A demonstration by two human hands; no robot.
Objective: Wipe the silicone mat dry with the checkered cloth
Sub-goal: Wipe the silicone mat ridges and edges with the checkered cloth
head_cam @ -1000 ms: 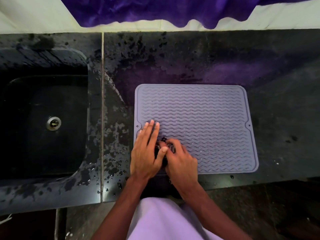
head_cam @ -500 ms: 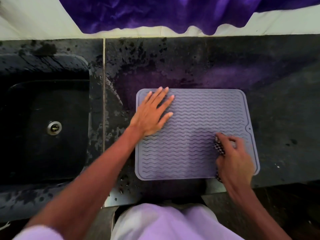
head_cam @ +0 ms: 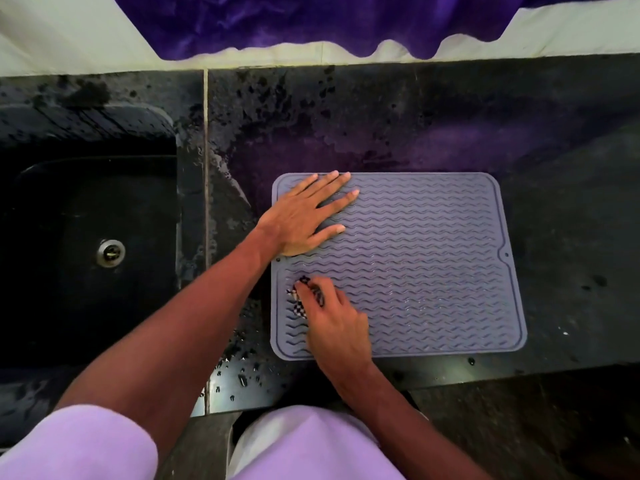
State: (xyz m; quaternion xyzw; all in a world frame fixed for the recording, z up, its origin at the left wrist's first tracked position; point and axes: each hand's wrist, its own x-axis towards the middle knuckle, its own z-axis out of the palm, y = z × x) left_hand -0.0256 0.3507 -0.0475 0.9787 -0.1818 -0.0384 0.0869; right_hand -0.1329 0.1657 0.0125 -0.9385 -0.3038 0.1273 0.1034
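**Cloth on the mat's near left part, other hand pinning the far left corner**

The mat (head_cam: 415, 271), grey with wavy ridges, lies flat on the dark tabletop (head_cam: 571, 202), to the right of the sink (head_cam: 86, 220). Its near edge runs close to the tabletop's front edge. A small notch with a hole sits midway along its right edge.

The left hand (head_cam: 301, 220) lies palm down on the mat's far left corner. Its fingers (head_cam: 332, 183) are straight and spread, grasping nothing, and the heel of the hand sits at the mat's left edge.

The right hand (head_cam: 339, 327) is on the near left part of the mat. Its fingers (head_cam: 313, 289) are curled round the cloth (head_cam: 300, 309), which is bunched small under them and touches the mat. Only a bit of black-and-white check shows, at the fingertips and beside the thumb. The two hands are near each other but apart.

Water drops (head_cam: 242, 375) lie on the tabletop just left of the mat's near corner, and dark wet patches spread behind the mat and round the sink rim. The sink is black, with a metal drain (head_cam: 110, 252) in its floor. A purple fabric (head_cam: 311, 22) hangs over the pale wall behind the tabletop. A lilac sleeve (head_cam: 76, 445) covers the left upper arm.
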